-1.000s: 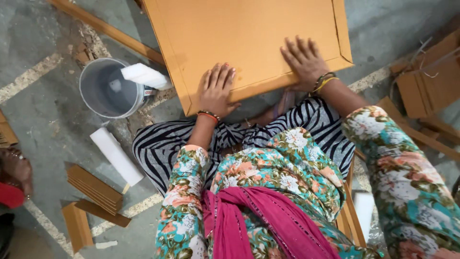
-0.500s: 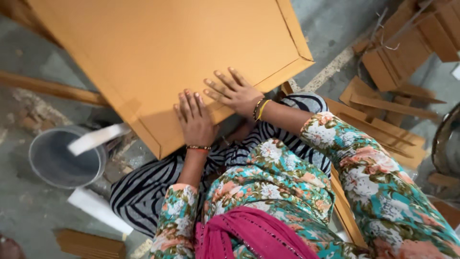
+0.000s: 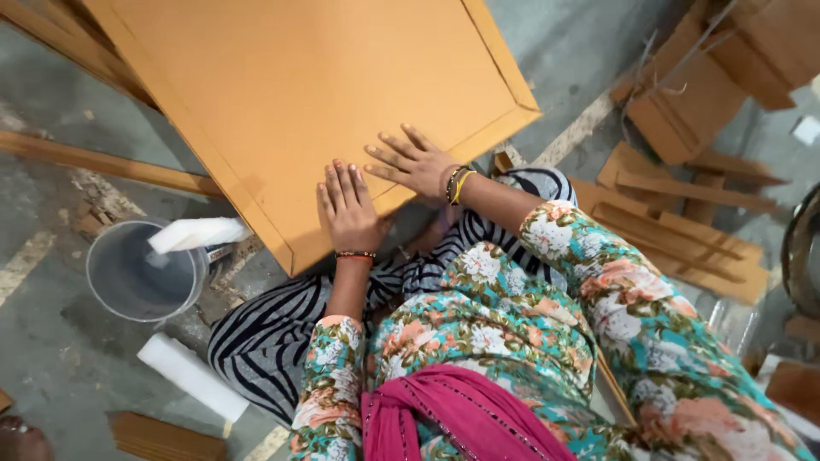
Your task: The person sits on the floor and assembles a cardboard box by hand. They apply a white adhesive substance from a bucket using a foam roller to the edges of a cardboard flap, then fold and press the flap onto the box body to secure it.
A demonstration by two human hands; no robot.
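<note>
Since the earlier frame, the orange board had swung further across the view, its near corner now pointing toward the lap, and both hands had slid closer together along its lower edge. The left hand lay flat, palm down, fingers straight and close together, pointing up the board, wrist bent back with a beaded band around it. The right hand also rested flat on the surface, fingers spread and aimed leftward, bangles at the wrist, forearm in a floral sleeve reaching in from the right. Neither hand gripped anything; both simply pressed open on the panel. The board sat tilted over the striped trousers, its raised rim running just below the left palm and beside the right wrist. Left of the knee stood a grey bucket with a white block across its rim, and another white block lay on the concrete floor below it. Wooden offcuts lay scattered to the right.
</note>
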